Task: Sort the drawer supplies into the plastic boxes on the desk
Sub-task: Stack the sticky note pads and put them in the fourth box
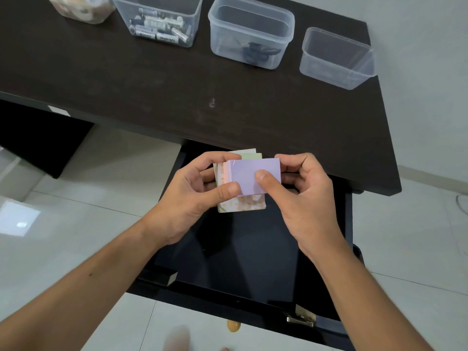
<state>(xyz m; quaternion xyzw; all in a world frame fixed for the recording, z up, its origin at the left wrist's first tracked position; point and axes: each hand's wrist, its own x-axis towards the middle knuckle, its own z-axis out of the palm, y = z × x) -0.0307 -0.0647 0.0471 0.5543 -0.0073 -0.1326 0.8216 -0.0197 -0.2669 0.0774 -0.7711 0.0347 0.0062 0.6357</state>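
both hands [253, 196] gripping note pads [247, 181], above open drawer [253, 262]

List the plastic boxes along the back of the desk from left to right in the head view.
Box with pale rounded items → box of batteries → box holding dark items → seemingly empty box.
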